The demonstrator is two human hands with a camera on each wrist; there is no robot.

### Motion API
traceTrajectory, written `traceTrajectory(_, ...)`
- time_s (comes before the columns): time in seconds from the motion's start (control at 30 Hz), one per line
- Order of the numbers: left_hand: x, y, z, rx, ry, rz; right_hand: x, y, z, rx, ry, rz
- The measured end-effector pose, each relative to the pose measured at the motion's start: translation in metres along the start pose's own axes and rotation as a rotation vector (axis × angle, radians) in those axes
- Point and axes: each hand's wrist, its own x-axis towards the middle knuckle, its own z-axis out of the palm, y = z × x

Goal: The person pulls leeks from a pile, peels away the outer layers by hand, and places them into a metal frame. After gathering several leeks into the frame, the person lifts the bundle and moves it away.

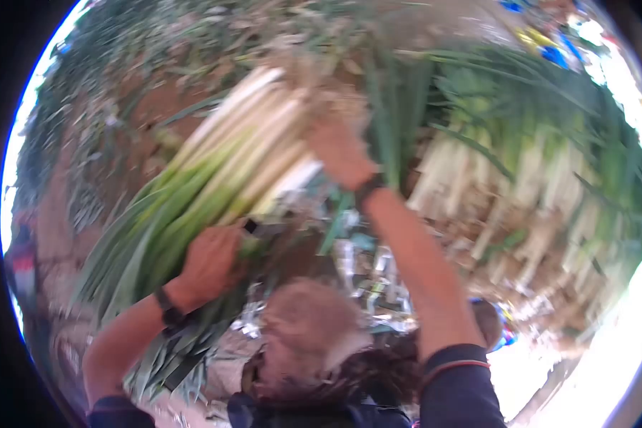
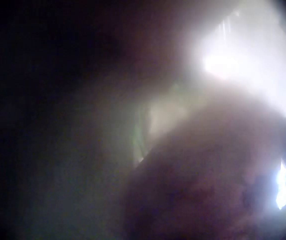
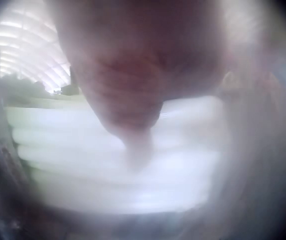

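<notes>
A bundle of leeks (image 1: 221,164) lies slanted in the head view, white root ends up and right, green leaves down and left. My left hand (image 1: 210,264) is at the lower side of the green part, its fingers partly hidden and a small black piece beside them. At the root end is my right hand (image 1: 339,146), blurred, its fingertips hard to make out. In the right wrist view the right hand (image 3: 128,85) reaches over the white stalks (image 3: 113,160), a fingertip against them. The left wrist view is dark, with the left hand (image 2: 208,165) blurred and close.
More leeks (image 1: 528,164) lie in a row on the right, roots toward the bottom. Loose green leaves (image 1: 157,57) cover the ground at the upper left. Shiny strips (image 1: 364,271) lie between the arms. Another person's head (image 1: 310,321) appears at the bottom.
</notes>
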Motion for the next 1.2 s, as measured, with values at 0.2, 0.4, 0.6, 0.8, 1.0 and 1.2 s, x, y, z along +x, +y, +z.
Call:
traceTrajectory(0.2,-0.001,0.013,-0.008,0.06,0.049,-0.012,-0.045,-0.063,-0.033,-0.176,-0.113,0.202)
traceTrajectory(0.4,-0.012,0.029,-0.029,0.058,0.055,-0.004,-0.175,0.022,-0.072,-0.269,-0.201,0.459)
traceTrajectory(0.6,-0.063,0.014,-0.074,-0.027,0.044,-0.122,-0.316,0.117,-0.226,-0.275,0.194,1.045)
traceTrajectory(0.8,-0.148,-0.092,-0.112,-0.068,0.218,-0.282,-0.424,0.124,-0.279,-0.314,0.496,1.351)
traceTrajectory(1.0,-0.172,-0.063,-0.159,0.001,0.395,-0.558,-0.439,0.111,-0.295,-0.318,0.502,1.24)
traceTrajectory(1.2,-0.162,0.053,-0.198,-0.55,-0.032,-0.595,-0.461,0.123,-0.316,-0.512,0.699,1.268)
